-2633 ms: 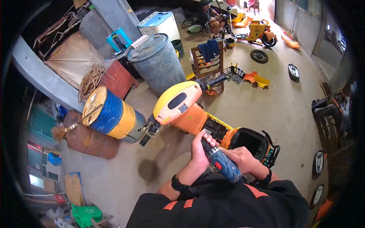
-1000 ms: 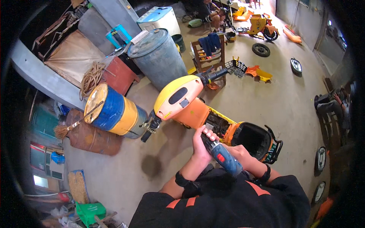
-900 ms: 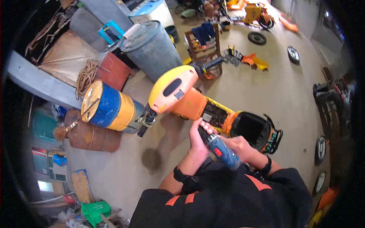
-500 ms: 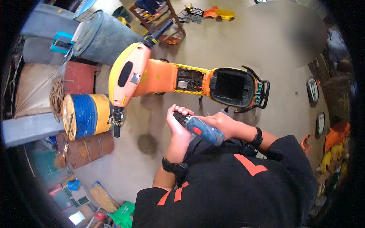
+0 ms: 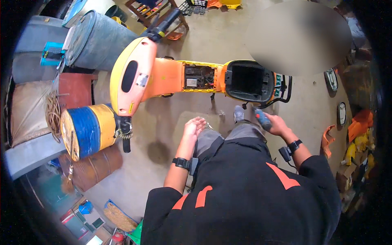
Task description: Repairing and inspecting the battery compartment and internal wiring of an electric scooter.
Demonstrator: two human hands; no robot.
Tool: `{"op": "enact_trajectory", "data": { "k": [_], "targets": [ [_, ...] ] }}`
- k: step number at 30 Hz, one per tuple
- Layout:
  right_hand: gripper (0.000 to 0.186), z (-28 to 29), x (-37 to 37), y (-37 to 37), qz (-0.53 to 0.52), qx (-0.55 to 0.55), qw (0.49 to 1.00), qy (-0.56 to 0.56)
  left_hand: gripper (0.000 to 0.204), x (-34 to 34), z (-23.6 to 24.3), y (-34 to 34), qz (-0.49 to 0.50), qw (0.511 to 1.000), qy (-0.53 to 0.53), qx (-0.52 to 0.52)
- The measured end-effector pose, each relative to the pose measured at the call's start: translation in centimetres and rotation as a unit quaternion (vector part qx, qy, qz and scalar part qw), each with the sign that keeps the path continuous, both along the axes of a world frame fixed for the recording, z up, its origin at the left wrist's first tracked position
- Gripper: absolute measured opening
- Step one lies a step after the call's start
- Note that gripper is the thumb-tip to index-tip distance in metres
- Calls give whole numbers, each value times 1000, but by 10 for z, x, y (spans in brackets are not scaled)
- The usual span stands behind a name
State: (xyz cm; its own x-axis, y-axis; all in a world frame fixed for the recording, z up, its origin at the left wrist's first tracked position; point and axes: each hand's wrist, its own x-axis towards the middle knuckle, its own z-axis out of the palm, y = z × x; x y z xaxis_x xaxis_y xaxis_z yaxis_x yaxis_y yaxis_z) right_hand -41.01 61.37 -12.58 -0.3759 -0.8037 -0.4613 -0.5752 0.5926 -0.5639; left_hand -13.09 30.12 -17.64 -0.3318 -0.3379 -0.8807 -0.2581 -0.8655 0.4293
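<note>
My right hand (image 5: 277,125) is closed around a blue cordless drill (image 5: 262,119), held low by my right leg and close to the scooter's rear. My left hand (image 5: 194,127) is in front of my left thigh, fingers stretched out and holding nothing. Across in front of me stands an orange and yellow scooter (image 5: 165,79), its handlebar to the left. Its seat is off, so a black storage bucket (image 5: 247,81) lies open. Beside that, an uncovered compartment (image 5: 199,77) shows wiring and a small silver box. A black rear rack (image 5: 286,90) sticks out at the right end.
Left of the handlebar stand a blue plastic barrel (image 5: 98,41), a blue and yellow drum (image 5: 87,130) and a rusty drum (image 5: 94,167). A wooden rack (image 5: 157,14) is behind. Orange panels (image 5: 360,122) lie at right. A grey blur (image 5: 300,38) hides the far right.
My hands have come apart. The drill, formerly held between both, has gone right and down in my right hand. My left hand has let go of its front end and opened.
</note>
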Motion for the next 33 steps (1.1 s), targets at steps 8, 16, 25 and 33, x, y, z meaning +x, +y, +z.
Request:
{"op": "enact_trajectory", "data": {
  "k": [8,16,25,33],
  "targets": [
    [24,-42,62,136,-259,299,918,-35,28,72,152,-78,-218,768,28,-601],
    [18,-21,188,146,-392,307,862,-94,51,151,197,-186,-151,583,-205,-772],
    [23,3,311,149,-534,218,805,-136,67,137,191,-193,-291,650,-204,-672],
    [35,-2,405,178,-506,293,802,-123,64,141,195,-189,-323,647,-191,-664]
  ]
}}
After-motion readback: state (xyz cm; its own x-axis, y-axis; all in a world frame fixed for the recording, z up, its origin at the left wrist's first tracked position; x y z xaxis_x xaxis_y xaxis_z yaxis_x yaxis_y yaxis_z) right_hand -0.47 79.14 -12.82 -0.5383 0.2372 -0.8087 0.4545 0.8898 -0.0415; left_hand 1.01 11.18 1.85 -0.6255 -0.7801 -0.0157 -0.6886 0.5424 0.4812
